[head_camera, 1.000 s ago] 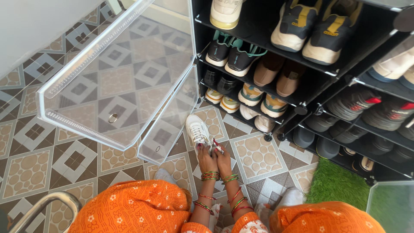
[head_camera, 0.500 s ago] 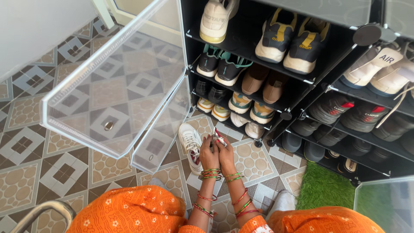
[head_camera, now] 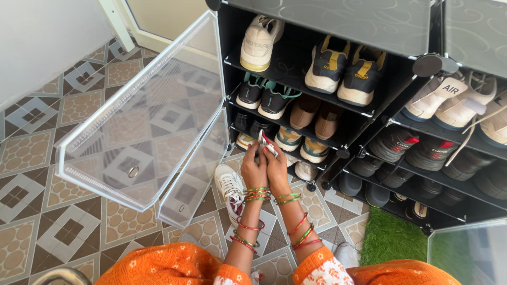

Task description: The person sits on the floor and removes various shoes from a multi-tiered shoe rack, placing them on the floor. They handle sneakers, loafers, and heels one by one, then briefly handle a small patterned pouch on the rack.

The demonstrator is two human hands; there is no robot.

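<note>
Head view: both hands are raised together in front of the black shoe rack [head_camera: 393, 103], at the level of its lower shelves. Left hand [head_camera: 254, 170] and right hand [head_camera: 277, 170] touch side by side, fingers curled and pressed together, pinching a small red-and-white item [head_camera: 265, 142] at 12 o'clock from the knuckles. It is too small to tell what it is; possibly a shoe tongue or strap. Exact finger contact is hidden behind the backs of the hands.

A white sneaker [head_camera: 230, 188] lies on the patterned tile floor [head_camera: 31, 153] at 8 o'clock from the left hand, just beside the wrist bangles and not held.

Two clear rack doors hang open at 9 o'clock; the upper door [head_camera: 140, 113] is well apart from the hands, while the lower door [head_camera: 195, 169] is near the left forearm. A green grass mat [head_camera: 393, 232] lies at 4 o'clock.

Risks, as I judge them:
- The two-hand pinch is shallow, so the item could slip and drop onto the lower-shelf shoes.
- The left elbow could knock the lower door on any sideways move.
- The loose sneaker is underfoot, a trip or kick hazard.
</note>
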